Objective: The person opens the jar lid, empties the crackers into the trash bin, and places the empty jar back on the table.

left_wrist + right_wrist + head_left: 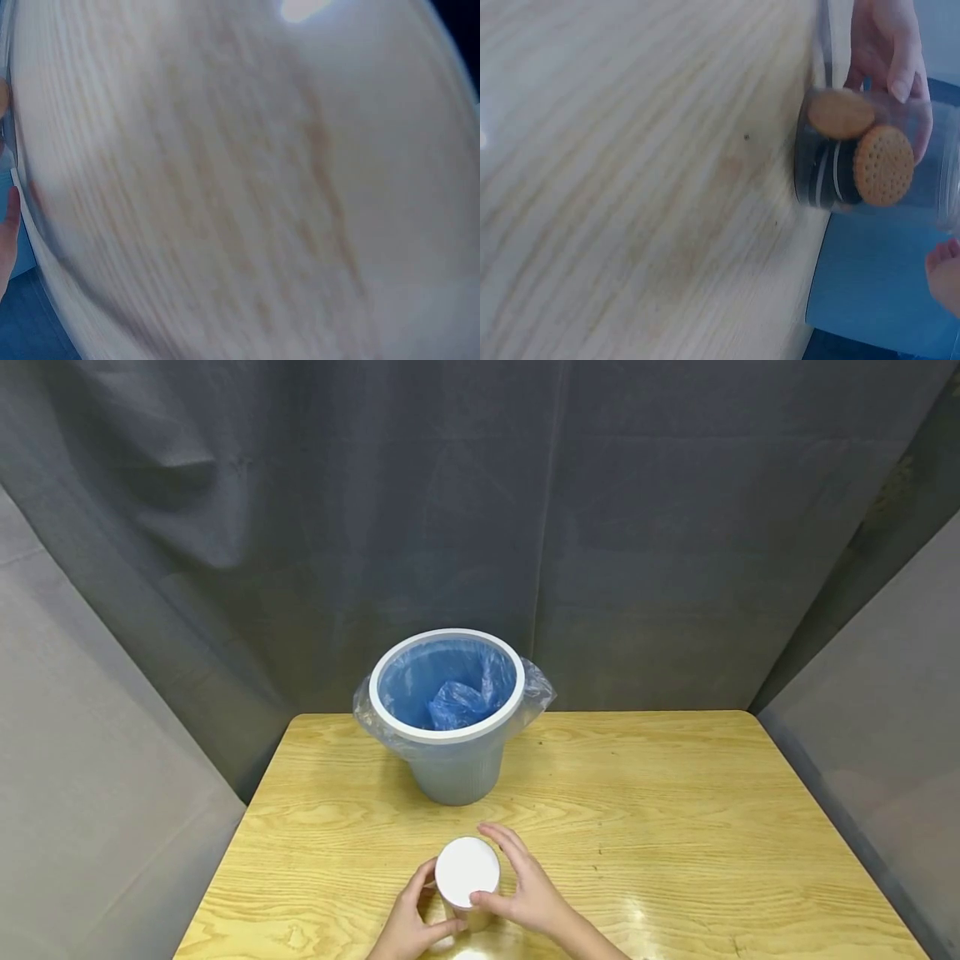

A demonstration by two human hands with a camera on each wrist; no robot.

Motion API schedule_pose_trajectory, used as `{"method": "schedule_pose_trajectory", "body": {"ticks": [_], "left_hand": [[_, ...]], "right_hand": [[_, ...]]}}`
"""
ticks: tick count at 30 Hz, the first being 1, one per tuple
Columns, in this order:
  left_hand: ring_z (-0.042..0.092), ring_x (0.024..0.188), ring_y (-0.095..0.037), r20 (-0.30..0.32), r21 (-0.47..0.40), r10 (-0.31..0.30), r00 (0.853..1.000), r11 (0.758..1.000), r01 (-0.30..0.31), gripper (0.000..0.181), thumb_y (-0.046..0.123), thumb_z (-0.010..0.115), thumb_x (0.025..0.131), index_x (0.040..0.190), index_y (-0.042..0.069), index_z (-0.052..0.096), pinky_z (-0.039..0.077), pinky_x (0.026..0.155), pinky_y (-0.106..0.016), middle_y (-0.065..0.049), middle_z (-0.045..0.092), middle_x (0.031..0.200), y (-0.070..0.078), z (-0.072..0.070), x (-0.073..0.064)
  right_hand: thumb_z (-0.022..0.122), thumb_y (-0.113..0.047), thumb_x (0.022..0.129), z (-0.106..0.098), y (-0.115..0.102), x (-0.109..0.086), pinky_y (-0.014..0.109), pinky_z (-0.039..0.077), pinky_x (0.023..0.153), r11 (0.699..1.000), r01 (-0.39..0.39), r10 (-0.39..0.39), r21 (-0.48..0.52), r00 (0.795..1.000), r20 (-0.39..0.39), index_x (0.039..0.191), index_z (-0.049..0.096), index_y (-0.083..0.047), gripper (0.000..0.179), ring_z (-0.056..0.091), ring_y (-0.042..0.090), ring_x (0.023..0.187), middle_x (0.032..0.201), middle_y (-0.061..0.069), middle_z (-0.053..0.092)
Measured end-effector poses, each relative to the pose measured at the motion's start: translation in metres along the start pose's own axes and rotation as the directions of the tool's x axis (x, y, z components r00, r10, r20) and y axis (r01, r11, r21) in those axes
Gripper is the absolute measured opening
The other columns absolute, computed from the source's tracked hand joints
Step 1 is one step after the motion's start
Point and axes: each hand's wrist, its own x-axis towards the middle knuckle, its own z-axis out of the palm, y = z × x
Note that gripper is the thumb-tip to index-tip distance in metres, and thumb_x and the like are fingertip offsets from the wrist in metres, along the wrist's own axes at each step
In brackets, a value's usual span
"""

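A clear jar [926,180] with a white lid [467,867] stands upright near the front of the table. Through its wall I see golden round biscuits [883,166] and dark sandwich cookies [832,174] at the bottom. My left hand [414,912] grips the jar from the left, thumb on the near side and fingers on the far side. Over the right of the lid, my right hand [527,893] spreads its fingers, with the thumb over the lid's near edge and the other fingertips beyond its far edge. In the left wrist view only a finger [9,244] shows at the left border.
Behind the jar stands a bin [456,777] with a white rim and a blue plastic liner that hangs out on both sides. The wooden table [675,827] ends at a dark grey curtain [645,568]. Pale panels [90,777] flank it left and right.
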Motion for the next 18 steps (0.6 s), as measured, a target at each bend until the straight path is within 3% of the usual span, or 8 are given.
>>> {"method": "schedule_pose_trajectory", "body": {"ticks": [18], "left_hand": [[0.048, 0.112, -0.014, -0.022, 0.006, -0.008, 1.0, 1.0, 0.008, 0.077, 0.031, 0.081, 0.066, 0.131, 0.022, 0.042, 0.045, 0.089, -0.033, 0.005, 0.051, 0.128, 0.004, 0.0, -0.001]], "right_hand": [[0.074, -0.046, 0.07, 0.022, -0.01, -0.011, 0.05, 0.046, 0.086, 0.982, 0.015, -0.038, -0.186, 0.992, -0.12, 0.136, 0.036, 0.0, 0.089, 0.046, 0.035, 0.117, 0.135, 0.014, 0.041]]}}
